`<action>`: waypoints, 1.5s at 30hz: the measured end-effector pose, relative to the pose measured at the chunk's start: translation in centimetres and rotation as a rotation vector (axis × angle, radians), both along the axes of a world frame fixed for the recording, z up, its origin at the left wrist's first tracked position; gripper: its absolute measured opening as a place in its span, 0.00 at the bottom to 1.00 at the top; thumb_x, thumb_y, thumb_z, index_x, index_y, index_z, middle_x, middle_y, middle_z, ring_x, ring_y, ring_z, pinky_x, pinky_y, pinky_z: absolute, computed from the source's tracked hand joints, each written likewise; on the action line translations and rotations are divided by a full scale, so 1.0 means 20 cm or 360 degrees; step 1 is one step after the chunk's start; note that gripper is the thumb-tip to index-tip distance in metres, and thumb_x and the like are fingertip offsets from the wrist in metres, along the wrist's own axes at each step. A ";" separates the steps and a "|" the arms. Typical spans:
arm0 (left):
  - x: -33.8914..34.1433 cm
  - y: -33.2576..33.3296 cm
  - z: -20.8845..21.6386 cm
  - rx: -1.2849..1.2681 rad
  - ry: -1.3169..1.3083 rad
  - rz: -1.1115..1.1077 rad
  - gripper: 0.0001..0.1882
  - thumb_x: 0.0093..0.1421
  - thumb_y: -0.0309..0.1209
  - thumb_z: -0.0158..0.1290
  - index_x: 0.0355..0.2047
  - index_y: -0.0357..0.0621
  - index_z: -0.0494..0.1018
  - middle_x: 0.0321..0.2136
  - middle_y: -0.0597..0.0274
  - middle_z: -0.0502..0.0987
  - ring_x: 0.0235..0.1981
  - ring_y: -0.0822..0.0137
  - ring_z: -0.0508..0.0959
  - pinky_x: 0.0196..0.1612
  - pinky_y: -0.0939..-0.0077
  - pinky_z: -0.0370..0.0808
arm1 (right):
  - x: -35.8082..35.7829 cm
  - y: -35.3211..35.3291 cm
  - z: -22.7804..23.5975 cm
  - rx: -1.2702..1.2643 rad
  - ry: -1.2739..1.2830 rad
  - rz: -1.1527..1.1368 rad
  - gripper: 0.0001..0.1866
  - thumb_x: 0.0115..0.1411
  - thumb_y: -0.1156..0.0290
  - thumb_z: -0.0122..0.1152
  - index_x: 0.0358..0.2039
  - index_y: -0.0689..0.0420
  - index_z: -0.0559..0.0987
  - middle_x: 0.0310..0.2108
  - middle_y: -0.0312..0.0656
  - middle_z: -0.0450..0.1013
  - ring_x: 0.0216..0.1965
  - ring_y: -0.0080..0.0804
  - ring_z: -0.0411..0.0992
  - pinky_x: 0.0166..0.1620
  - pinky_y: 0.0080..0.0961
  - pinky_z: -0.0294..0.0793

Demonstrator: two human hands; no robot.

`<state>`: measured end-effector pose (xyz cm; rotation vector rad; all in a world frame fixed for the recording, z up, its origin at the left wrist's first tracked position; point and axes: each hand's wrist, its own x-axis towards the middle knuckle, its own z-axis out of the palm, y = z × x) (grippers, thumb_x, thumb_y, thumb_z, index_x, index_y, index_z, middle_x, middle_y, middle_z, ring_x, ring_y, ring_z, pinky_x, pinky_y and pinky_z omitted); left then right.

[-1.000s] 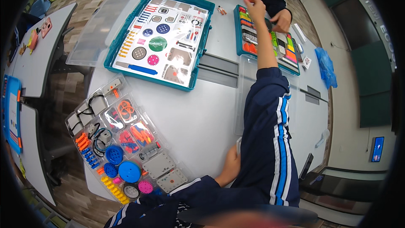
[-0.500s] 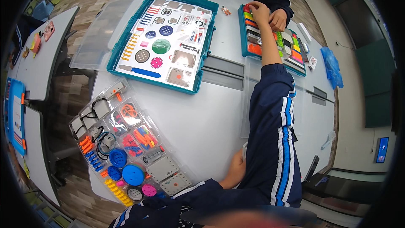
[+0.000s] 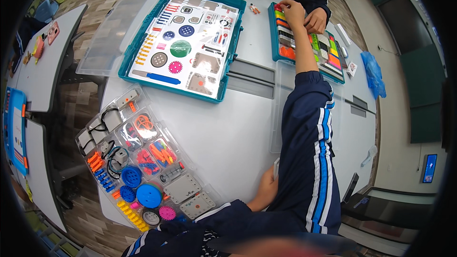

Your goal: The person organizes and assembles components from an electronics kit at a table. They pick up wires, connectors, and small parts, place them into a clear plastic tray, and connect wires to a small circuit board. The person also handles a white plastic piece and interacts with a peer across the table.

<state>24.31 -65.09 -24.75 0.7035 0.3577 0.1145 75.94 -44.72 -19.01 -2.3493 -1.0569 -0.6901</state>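
Note:
My right arm reaches across the table to a teal case [image 3: 276,50] filled with rows of colourful plastic building pieces. My right hand [image 3: 294,13] is at its far left corner, fingers bent together, fingertips at small red pieces [image 3: 278,7]; whether one is pinched is hidden. Close beside it a co-worker's hand [image 3: 316,20] rests over the same case. My left hand [image 3: 265,191] stays low near the table's front edge, curled round a thin whitish object [image 3: 276,167], mostly hidden by my right sleeve, its kind unclear.
An open teal case with a printed parts sheet [image 3: 178,43] lies left of centre. Nearer, a clear compartment tray [image 3: 185,189] holds wheels, gears, cables and connectors. A small figure [image 3: 254,9], a transparent lid [image 3: 276,133] and a blue plastic bag [image 3: 372,74] are also on the table.
The view has shifted very slightly. My right hand remains at the red pieces, and my left hand keeps its place.

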 end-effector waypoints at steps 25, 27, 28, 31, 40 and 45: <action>0.01 0.02 0.02 0.0213 0.0048 -0.0003 0.17 0.70 0.27 0.40 0.54 0.32 0.69 0.46 0.50 0.78 0.49 0.64 0.75 0.55 0.72 0.68 | -0.06 -0.05 -0.01 0.0155 0.0171 0.0175 0.09 0.55 0.74 0.64 0.37 0.61 0.84 0.33 0.47 0.80 0.34 0.38 0.78 0.42 0.30 0.75; 0.00 0.02 0.02 0.0219 0.0054 -0.0014 0.17 0.70 0.27 0.40 0.55 0.32 0.69 0.46 0.50 0.78 0.50 0.64 0.75 0.55 0.72 0.68 | -0.06 -0.04 -0.01 0.0236 0.0241 0.0303 0.09 0.55 0.76 0.64 0.37 0.62 0.84 0.34 0.47 0.80 0.34 0.36 0.78 0.42 0.29 0.75; 0.00 0.02 0.02 0.0223 0.0050 -0.0019 0.17 0.70 0.27 0.40 0.55 0.32 0.69 0.47 0.50 0.78 0.50 0.64 0.75 0.55 0.72 0.68 | -0.06 -0.03 -0.01 0.0203 0.0212 0.0291 0.09 0.55 0.76 0.64 0.37 0.62 0.84 0.34 0.47 0.80 0.34 0.36 0.78 0.42 0.29 0.75; 0.01 0.02 0.03 0.0215 0.0053 -0.0021 0.17 0.69 0.26 0.40 0.55 0.32 0.69 0.47 0.51 0.78 0.50 0.64 0.75 0.56 0.72 0.68 | -0.06 -0.03 -0.02 0.0125 0.0143 0.0232 0.09 0.55 0.76 0.64 0.37 0.61 0.84 0.34 0.46 0.81 0.33 0.35 0.78 0.42 0.29 0.76; 0.01 0.02 0.03 0.0199 0.0015 0.0006 0.17 0.69 0.25 0.40 0.54 0.32 0.69 0.46 0.50 0.78 0.49 0.64 0.75 0.55 0.72 0.68 | -0.05 -0.05 -0.04 0.0026 0.0093 0.0154 0.08 0.54 0.69 0.66 0.34 0.56 0.86 0.33 0.44 0.80 0.32 0.37 0.78 0.39 0.31 0.76; 0.01 0.01 0.02 0.0229 0.0047 0.0007 0.17 0.69 0.25 0.40 0.55 0.32 0.68 0.45 0.50 0.78 0.48 0.64 0.75 0.55 0.72 0.68 | -0.07 -0.06 -0.03 0.0042 0.0134 0.0132 0.08 0.55 0.68 0.65 0.34 0.56 0.86 0.35 0.45 0.80 0.34 0.37 0.78 0.41 0.31 0.76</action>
